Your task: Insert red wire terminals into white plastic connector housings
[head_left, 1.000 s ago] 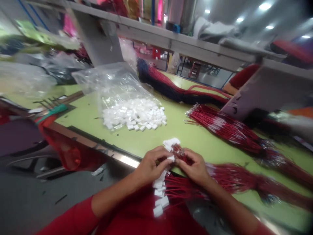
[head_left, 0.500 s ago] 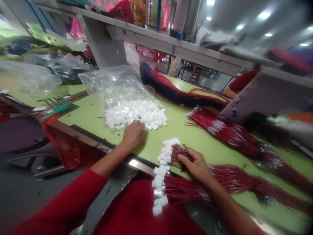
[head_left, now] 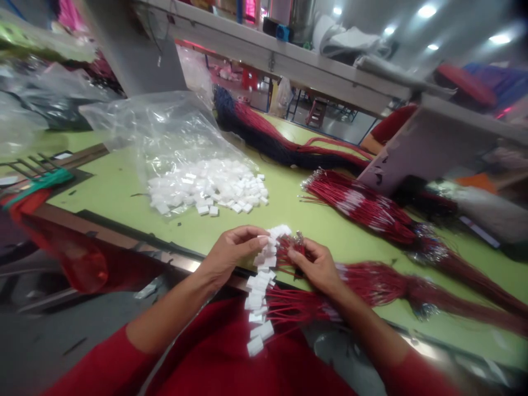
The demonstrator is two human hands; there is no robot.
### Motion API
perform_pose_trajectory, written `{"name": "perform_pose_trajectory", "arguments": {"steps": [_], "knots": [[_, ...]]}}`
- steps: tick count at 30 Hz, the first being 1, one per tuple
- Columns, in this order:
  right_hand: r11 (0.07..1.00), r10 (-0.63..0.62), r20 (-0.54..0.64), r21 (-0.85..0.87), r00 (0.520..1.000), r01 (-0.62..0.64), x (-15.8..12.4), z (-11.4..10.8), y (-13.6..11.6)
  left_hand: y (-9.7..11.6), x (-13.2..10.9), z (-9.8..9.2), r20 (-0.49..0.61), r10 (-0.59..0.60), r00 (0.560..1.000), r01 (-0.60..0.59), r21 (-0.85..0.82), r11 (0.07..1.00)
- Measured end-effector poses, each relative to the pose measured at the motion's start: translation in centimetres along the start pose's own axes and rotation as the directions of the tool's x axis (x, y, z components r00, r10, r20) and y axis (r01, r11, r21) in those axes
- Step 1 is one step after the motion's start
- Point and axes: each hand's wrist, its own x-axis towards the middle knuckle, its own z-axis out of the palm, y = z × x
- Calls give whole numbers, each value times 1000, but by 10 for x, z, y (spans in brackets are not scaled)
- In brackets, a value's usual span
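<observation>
My right hand is closed around a bunch of thin red wires with bare metal ends sticking up by the fingertips. White plastic connectors sit on the wires' left ends, hanging in a row over the table's front edge. My left hand pinches a white connector at the top of that row; the piece is mostly covered by the fingers. Beyond the hands lies a pile of loose white connectors, spilling from a clear plastic bag.
A second red wire bundle lies to the right, with a grey panel behind it. Dark blue and red wires stretch along the back. At left, a green-wrapped rack is fixed at the table edge. Another person's red sleeve shows behind the panel.
My left hand has moved right, from the loose connector pile to the connectors by my right hand. My right hand keeps its hold on the wires. The view has shifted slightly.
</observation>
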Motion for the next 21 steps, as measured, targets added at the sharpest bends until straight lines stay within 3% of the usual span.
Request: {"name": "perform_pose_trajectory", "arguments": {"steps": [6, 11, 15, 21], "knots": [[998, -22, 87, 52, 996, 18, -3, 1, -1, -2, 0, -2, -43, -81, 996, 78, -62, 995], [998, -29, 132, 58, 991, 22, -5, 1, -3, -4, -4, -6, 52, -87, 995, 92, -90, 992], [999, -11, 120, 45, 993, 5, -5, 1, -5, -6, -7, -7, 119, -50, 992, 58, -65, 996], [999, 3, 96, 44, 995, -8, -3, 2, -7, -7, -10, -8, 109, 0, 994, -1, 6, 1000]]}}
